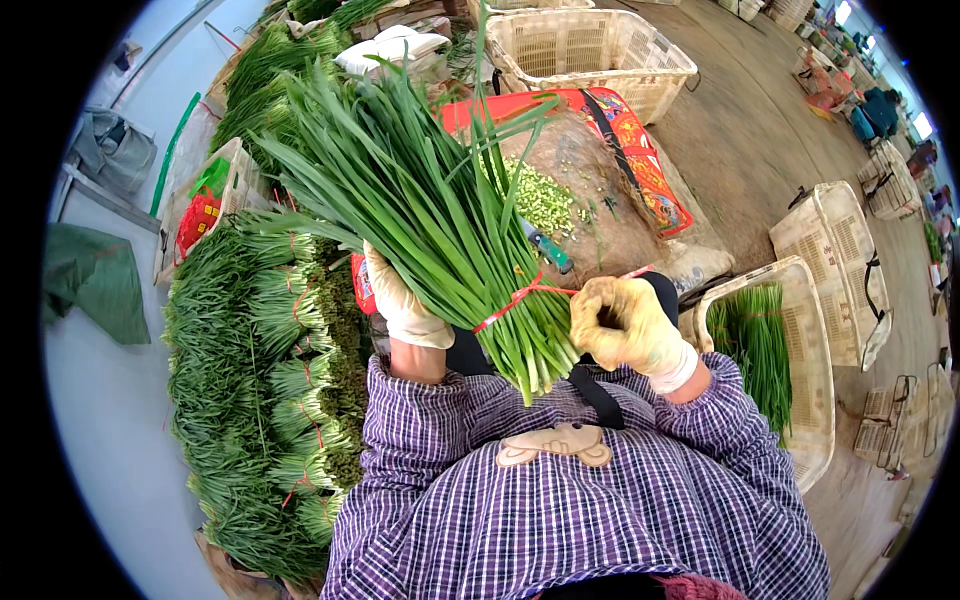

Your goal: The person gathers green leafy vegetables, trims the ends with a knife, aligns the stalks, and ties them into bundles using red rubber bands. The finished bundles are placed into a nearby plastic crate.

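Observation:
My gloved left hand (400, 295) holds a large bunch of long green leafy stalks (420, 220) from underneath, white ends toward me. A red tie (505, 305) circles the bunch near those ends. My gloved right hand (620, 325), fingers closed in a pinch, grips the loose end of the tie at the bunch's right side. Behind the bunch, a green-handled knife (550, 250) and a pile of chopped pale pieces (555, 200) lie on a worn sack surface (590, 240) beside a red patterned pad (655, 190).
Tied bunches (260, 370) are stacked along my left, near a crate with red and green bags (163, 245). A plastic crate (590, 30) stands at the back, another with greens (815, 400) at my right, more crates (815, 240) on the floor. People (878, 115) work in the right distance.

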A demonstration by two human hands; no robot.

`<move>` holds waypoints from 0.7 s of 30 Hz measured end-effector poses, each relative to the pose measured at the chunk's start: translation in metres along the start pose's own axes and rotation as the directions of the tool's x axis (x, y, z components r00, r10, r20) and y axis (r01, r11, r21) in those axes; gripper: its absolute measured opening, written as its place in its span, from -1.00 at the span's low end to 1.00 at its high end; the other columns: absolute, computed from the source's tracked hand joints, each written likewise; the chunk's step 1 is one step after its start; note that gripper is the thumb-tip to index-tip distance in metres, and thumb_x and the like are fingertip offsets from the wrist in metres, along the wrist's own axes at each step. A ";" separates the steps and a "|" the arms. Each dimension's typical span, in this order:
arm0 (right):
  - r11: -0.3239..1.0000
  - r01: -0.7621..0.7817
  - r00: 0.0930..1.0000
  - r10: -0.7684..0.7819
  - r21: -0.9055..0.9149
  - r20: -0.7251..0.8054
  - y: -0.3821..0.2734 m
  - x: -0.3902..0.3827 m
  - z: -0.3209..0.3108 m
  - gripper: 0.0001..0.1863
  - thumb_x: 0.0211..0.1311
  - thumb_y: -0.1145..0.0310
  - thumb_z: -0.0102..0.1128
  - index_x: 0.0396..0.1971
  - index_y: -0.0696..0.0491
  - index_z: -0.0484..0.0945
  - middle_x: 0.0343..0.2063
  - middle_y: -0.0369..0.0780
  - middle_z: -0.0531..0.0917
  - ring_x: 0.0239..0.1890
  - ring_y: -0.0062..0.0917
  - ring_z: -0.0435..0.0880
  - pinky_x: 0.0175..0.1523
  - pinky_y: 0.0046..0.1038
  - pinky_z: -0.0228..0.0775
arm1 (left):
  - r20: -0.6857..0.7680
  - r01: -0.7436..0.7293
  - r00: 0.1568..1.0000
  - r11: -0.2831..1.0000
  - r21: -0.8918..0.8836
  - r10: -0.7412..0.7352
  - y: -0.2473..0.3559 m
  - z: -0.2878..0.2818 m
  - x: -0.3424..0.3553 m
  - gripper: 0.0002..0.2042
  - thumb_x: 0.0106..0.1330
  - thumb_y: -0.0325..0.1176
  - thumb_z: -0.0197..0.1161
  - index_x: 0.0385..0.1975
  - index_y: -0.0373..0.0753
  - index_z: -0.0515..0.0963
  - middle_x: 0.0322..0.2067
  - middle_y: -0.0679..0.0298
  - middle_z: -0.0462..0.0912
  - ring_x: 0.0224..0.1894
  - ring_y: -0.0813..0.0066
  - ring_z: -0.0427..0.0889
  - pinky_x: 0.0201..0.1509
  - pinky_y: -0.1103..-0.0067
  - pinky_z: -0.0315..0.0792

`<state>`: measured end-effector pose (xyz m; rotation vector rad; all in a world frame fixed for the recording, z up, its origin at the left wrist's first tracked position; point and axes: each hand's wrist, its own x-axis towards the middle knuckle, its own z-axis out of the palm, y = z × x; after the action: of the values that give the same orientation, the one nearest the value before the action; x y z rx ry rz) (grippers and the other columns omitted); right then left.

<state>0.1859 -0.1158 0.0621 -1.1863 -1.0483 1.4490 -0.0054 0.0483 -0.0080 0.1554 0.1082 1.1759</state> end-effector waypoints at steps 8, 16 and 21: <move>0.722 0.122 0.953 -0.276 -0.681 -0.121 -0.004 0.005 0.018 -0.79 -0.01 0.38 0.35 -0.39 0.08 0.51 -0.59 -0.29 0.54 -0.55 -0.59 0.54 -0.41 -0.55 0.39 | 0.012 -0.018 1.000 0.999 -0.031 0.018 -0.001 0.001 -0.001 -0.71 0.34 -0.18 0.07 -0.12 -0.24 0.52 -0.16 0.21 0.63 -0.11 0.27 0.62 0.02 0.31 0.54; 0.961 -0.070 0.997 0.070 -0.269 -0.010 -0.006 0.011 0.010 -0.86 0.11 0.43 0.25 -0.44 0.17 0.51 -0.63 -0.28 0.55 -0.64 -0.66 0.50 -0.52 -0.59 0.37 | -0.039 0.002 0.999 1.000 -0.004 -0.002 -0.002 0.000 -0.004 -0.69 0.36 -0.15 0.05 -0.08 -0.22 0.52 -0.09 0.20 0.61 -0.07 0.24 0.60 0.04 0.29 0.52; 0.998 -0.046 0.997 0.049 -0.050 0.065 -0.014 -0.004 0.008 -0.87 0.11 0.51 0.26 -0.49 0.19 0.48 -0.65 -0.31 0.54 -0.70 -0.73 0.48 -0.61 -0.69 0.29 | -0.087 0.031 0.995 0.993 -0.111 -0.041 0.006 -0.021 0.006 -0.70 0.32 -0.15 0.08 -0.11 -0.20 0.54 -0.08 0.19 0.61 -0.06 0.18 0.59 0.06 0.22 0.50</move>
<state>0.1805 -0.1175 0.0775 -1.2124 -1.1127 1.5162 -0.0118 0.0577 -0.0274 0.0047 0.1242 1.1503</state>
